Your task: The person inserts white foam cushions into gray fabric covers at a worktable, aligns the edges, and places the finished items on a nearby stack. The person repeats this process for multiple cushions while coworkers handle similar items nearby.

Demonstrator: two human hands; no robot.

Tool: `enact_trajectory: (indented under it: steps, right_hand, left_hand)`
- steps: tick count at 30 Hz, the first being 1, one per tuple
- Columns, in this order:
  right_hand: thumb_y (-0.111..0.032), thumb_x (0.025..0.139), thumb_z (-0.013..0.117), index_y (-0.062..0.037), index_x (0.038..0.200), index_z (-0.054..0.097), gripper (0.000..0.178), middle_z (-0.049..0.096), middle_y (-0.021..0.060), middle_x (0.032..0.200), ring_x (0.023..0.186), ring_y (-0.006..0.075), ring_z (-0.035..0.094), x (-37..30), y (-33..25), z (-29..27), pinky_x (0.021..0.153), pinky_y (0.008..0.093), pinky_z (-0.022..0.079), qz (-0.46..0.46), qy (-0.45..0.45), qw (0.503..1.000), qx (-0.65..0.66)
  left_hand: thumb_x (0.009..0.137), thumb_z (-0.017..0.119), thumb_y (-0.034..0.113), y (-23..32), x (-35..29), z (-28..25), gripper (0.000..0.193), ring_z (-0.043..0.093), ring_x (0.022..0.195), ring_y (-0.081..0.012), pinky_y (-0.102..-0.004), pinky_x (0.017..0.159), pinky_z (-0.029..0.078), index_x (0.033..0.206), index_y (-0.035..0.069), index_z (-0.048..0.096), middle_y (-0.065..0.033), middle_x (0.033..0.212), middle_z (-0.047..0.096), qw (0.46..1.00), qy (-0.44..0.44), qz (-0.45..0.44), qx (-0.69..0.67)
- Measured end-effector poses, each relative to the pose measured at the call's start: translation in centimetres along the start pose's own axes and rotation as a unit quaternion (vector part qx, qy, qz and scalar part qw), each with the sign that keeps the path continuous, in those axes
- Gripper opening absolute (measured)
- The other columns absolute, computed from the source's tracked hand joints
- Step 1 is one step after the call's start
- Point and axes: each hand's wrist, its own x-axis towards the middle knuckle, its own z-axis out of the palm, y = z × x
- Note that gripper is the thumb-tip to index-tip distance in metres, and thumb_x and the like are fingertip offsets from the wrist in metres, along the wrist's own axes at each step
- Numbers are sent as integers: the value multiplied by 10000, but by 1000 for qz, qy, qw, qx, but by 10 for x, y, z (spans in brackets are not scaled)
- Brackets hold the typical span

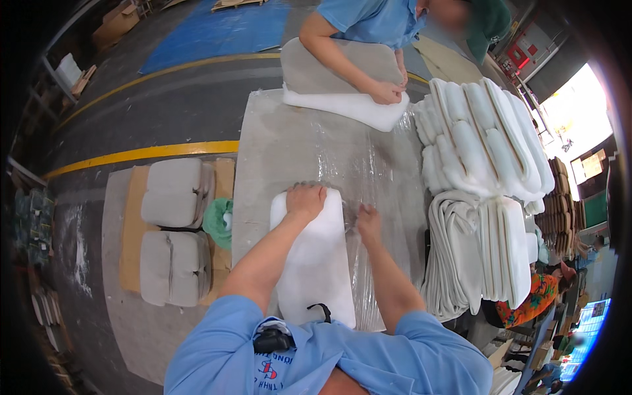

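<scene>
A long white foam-like pad [313,263] with rounded corners lies lengthwise before me on a plastic-covered grey table [263,145]. My left hand [307,199] rests on the pad's far end, palm down, fingers stretched over its far edge. Just right of the pad, apart from it, is my right hand [368,225]. Its fingers look curled; whether anything small is in them is hidden. The pad's near end reaches my shirt. At the table's far end, a co-worker's hand [387,93] grips the edge of a grey-and-white pad [342,69].
Stacked white padded pieces [480,138] stand along the table's right side, with folded grey-white sheets [454,257] nearer me. On the left are two grey pad stacks [172,192] on cardboard and a green bag [218,222]. A yellow floor line [145,158] runs beyond them.
</scene>
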Motion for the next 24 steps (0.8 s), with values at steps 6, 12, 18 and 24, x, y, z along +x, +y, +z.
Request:
enact_trajectory:
  steps: [6, 12, 18, 24]
  right_hand:
    - [-297, 1073, 664, -77, 985, 692, 238, 594, -37, 819, 760, 71, 513, -39, 30, -108, 680, 289, 417, 86, 42, 994, 46]
    - [-344, 1070, 672, -62, 865, 627, 351, 543, -46, 745, 675, 55, 462, -127, 50, -173, 585, 285, 369, 177, 124, 976, 34]
    - [-337, 1077, 651, -82, 882, 635, 321, 560, -50, 770, 710, 66, 479, -169, 46, -204, 632, 300, 384, 168, 118, 977, 51]
    - [-348, 1081, 649, -77, 873, 635, 342, 545, -62, 769, 715, 61, 463, -203, 52, -232, 635, 288, 374, 157, 178, 967, 93]
  left_hand:
    - [1101, 438, 418, 4, 11, -3, 454, 586, 1282, -387, -581, 1130, 390, 1192, 122, 769, -136, 1288, 697, 1000, -17, 8, 25]
    - [1081, 525, 378, 57, 5, 11, 401, 395, 1520, -386, -567, 1316, 159, 1219, 90, 769, -141, 1391, 652, 971, -107, 191, 99]
    - [1089, 513, 397, 52, -18, 24, 435, 278, 1586, -390, -547, 1327, 131, 1276, 85, 751, -113, 1527, 580, 944, -109, 278, 143]
    - [1105, 473, 403, 73, -109, 60, 473, 302, 1575, -390, -532, 1322, 164, 1331, 56, 702, -123, 1560, 554, 906, -156, 370, 135]
